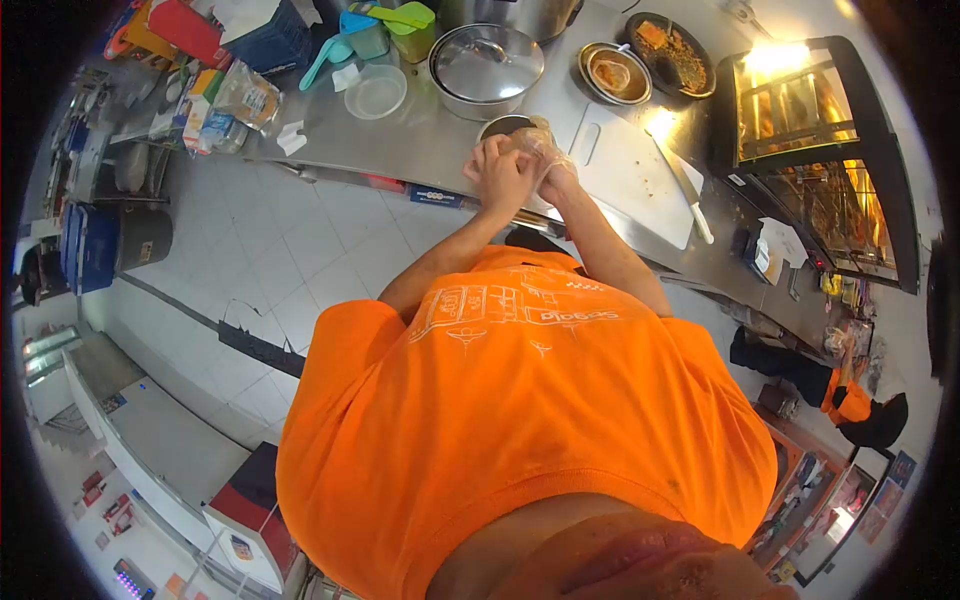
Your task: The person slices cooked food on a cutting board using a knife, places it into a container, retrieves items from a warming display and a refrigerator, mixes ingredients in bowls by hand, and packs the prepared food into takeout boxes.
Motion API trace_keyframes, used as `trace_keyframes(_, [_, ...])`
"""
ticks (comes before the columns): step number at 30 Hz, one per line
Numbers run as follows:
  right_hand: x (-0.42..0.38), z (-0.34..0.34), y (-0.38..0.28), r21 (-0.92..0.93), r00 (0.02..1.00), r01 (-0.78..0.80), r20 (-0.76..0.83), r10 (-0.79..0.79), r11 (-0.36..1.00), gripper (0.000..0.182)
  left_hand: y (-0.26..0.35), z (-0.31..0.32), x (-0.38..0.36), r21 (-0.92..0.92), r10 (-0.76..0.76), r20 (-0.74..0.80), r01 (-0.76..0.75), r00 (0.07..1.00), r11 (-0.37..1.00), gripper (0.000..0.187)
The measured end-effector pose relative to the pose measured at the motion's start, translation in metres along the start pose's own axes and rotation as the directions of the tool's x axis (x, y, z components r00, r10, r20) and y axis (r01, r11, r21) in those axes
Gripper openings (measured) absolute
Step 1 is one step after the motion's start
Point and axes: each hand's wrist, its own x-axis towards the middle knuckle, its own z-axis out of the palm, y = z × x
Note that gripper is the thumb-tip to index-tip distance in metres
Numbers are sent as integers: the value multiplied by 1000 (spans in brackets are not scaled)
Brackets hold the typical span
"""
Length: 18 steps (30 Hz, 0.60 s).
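Observation:
Near the counter's front edge my two hands meet. My left hand [500,172] is bare, its bent fingers pressed against the clear plastic [540,145] that covers my right hand [552,170]. The fingers of my right hand are mostly hidden by the plastic and my left hand. Just behind them stands a round metal bowl [507,126], partly covered by the hands. To their right lies a white cutting board [630,180] with small crumbs, and a knife [681,182] with a white handle rests on it.
A lidded pot [486,65] stands behind the hands, with a plastic bowl [376,92] to its left. Nested bowls [614,75] and a black pan [690,60] sit behind the board. A lit glass cabinet [815,160] is at right. A co-worker [850,400] stands far right.

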Motion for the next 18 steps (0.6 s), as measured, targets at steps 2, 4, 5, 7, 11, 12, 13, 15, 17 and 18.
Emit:
trace_keyframes(2, [0, 11, -2, -20, 1000, -15, -25, 14, 1000, 25, -7, -7, 5, 6, 20, -2, -20, 1000, 1000, 20])
trace_keyframes(4, [-7, 28, -7, -60, 993, -58, -109, 51, 997, 21, -10, -17, 6, 27, 1, -46, 0, 999, 1000, 18])
trace_keyframes(5, [-9, 35, -9, -67, 994, -54, -100, 47, 996, 20, -11, -21, 9, 39, -5, -71, 7, 997, 999, 17])
trace_keyframes(7, [-10, 45, -8, -81, 996, -46, -79, 40, 996, 17, -18, -19, 15, -42, 62, -117, -68, 991, 997, 16])
trace_keyframes(11, [3, 43, -4, -88, 992, -36, -127, 24, 995, 23, -20, -11, 16, -119, 118, -89, -128, 989, 985, 11])
trace_keyframes(12, [2, 56, -12, -11, 982, -63, -177, 60, 998, 27, -21, -8, 13, -122, 132, -57, -138, 990, 983, 10])
trace_keyframes(13, [1, 66, -18, 67, 970, -87, -223, 100, 994, 32, -22, -7, 8, -124, 147, -26, -149, 989, 981, 9])
trace_keyframes(15, [6, 58, -23, 76, 985, -101, -134, 110, 992, 43, -25, -5, -2, -134, 167, 25, -162, 986, 978, 8])
trace_keyframes(17, [5, 60, -29, 81, 983, -152, -90, 159, 985, 52, -23, -11, -6, -150, 181, 62, -170, 982, 974, 9])
trace_keyframes(18, [5, 61, -33, 80, 974, -198, -93, 205, 977, 55, -26, -8, -6, -171, 182, 64, -169, 981, 971, 10])
